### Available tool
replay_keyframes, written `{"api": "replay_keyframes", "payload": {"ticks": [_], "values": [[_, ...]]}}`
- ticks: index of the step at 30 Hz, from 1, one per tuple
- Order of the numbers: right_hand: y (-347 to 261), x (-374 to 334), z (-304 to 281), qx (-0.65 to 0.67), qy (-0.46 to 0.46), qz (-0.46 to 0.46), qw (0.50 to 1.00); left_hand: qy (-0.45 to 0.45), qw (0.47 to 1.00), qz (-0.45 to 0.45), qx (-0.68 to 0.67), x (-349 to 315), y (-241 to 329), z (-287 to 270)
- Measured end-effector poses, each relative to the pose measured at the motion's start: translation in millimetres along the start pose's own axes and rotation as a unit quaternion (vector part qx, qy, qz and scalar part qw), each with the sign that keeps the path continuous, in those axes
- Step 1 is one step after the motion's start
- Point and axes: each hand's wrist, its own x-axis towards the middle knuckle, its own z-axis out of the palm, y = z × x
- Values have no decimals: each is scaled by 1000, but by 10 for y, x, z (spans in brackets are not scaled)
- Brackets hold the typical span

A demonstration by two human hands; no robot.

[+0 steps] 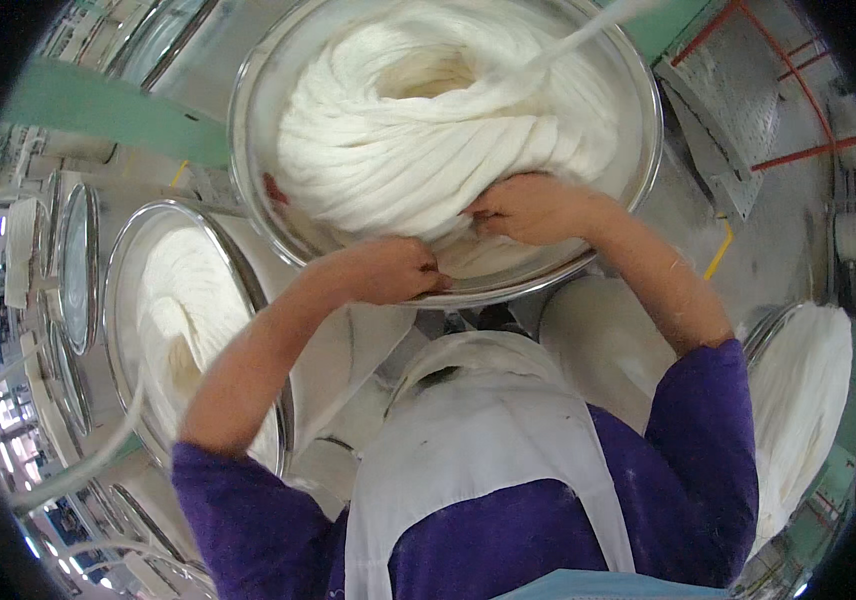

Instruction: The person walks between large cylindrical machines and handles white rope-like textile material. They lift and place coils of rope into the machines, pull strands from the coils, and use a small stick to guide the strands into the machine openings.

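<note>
The wide metal-rimmed can [235, 130] is holding the white fibre coil [378, 150] in layers, probably so its loops are lying orderly, a pale strand [588, 35] rising upper right. The right hand [533, 208] is reaching inward, fingers curling at the coil's near edge; the left hand [386, 270] is bunching its fingers by the near rim; whether either is gripping fibre, I cannot tell

"Where are the hands?"

"Mid-frame: the left hand [388, 270] sits curled at the lower rim of a round can [266, 120]. The right hand [533, 210], higher and rightward, touches coiled white fibre [378, 170]; its grip is unclear."

"And around them?"

"Another can [266, 440] at left, a white apron [478, 430] at bottom centre."
</note>
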Motion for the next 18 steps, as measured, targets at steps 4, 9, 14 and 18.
{"api": "replay_keyframes", "payload": {"ticks": [4, 9, 14, 18], "values": [[17, 18, 61, -17, 10, 23, 1000, -104, 987, 14, -122, 669, -279, 198], [50, 34, 35, -12, 21, 62, 998, -152, 987, -1, -53, 1005, -238, 245], [-22, 45, -82, -7, 149, 47, 988, 101, 986, -119, -60, 702, -192, 66], [-213, -159, -300, 126, 319, 7, 939, 396, 909, -133, 16, 477, -183, -193]]}}
